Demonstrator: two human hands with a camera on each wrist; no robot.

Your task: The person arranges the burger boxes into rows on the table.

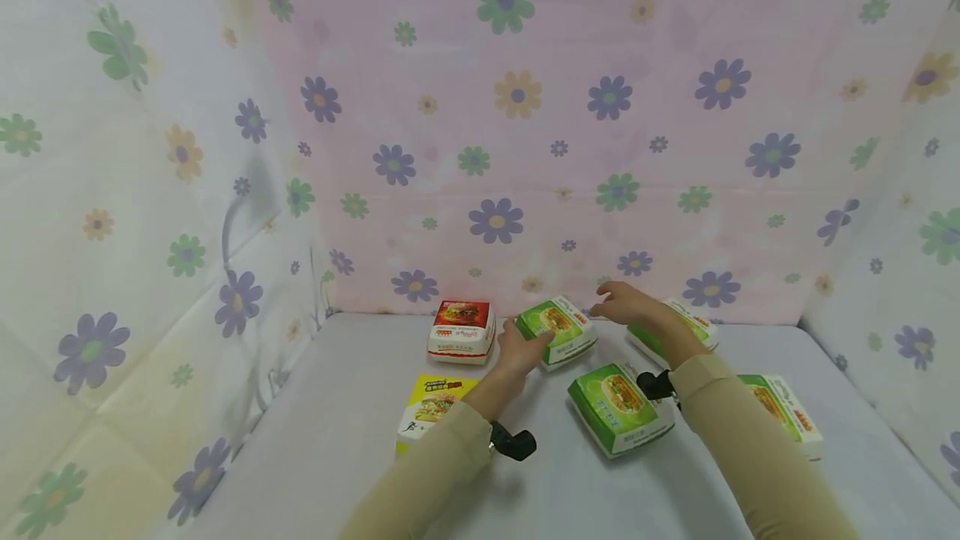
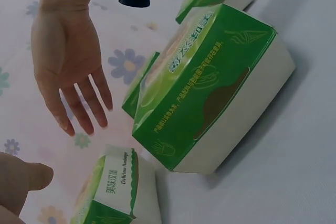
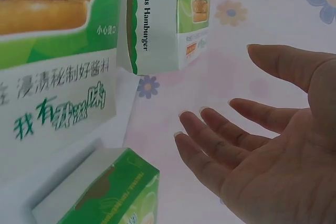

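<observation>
My left hand (image 1: 517,352) reaches to the left edge of a green-and-white hamburger box (image 1: 558,332) at the back middle. Its thumb overlaps the box's front in the head view. In the left wrist view the thumb stands a little apart from that box (image 2: 123,187), with the fingers mostly out of frame. My right hand (image 1: 630,307) hovers above and between this box and another green hamburger box (image 1: 697,322) at the back right. The right palm (image 3: 283,166) shows with fingers spread and relaxed, holding nothing.
A third green box (image 1: 618,411) stands in front, between the forearms. Another green box (image 1: 780,411) lies at the right, partly behind the right sleeve. A red-and-white box (image 1: 461,336) and a yellow-and-white box (image 1: 435,402) stand at the left. A flowered curtain (image 1: 495,148) closes the table's back.
</observation>
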